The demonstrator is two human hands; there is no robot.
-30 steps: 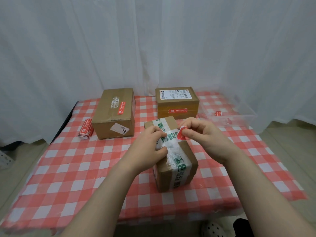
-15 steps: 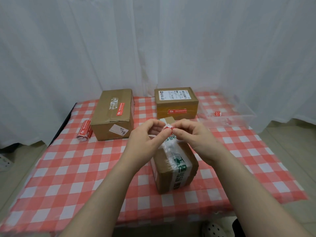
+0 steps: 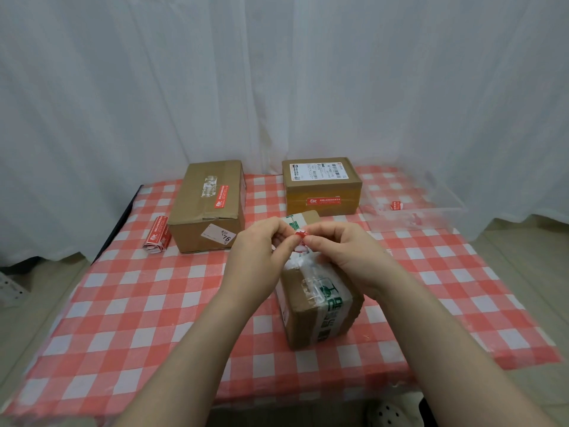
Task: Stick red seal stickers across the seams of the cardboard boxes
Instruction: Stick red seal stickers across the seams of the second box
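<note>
A small cardboard box point(image 3: 311, 315) wrapped in white-and-green tape stands on the checked tablecloth in front of me. Just above its far end, my left hand point(image 3: 261, 251) and my right hand point(image 3: 341, 248) meet and both pinch a small red seal sticker point(image 3: 301, 235) between their fingertips. Two larger cardboard boxes stand behind: the left box point(image 3: 209, 208) has a red seal sticker point(image 3: 222, 196) on its top, and the right box point(image 3: 321, 186) has a red seal sticker point(image 3: 323, 201) across its front.
A roll of red seal stickers point(image 3: 158, 238) lies at the left of the table point(image 3: 138, 303). A clear plastic tray point(image 3: 431, 211) with red scraps sits at the back right. White curtains hang behind the table.
My left hand lifted off the small box and met my right hand. Both hands now hold the sticker, a little higher than before.
</note>
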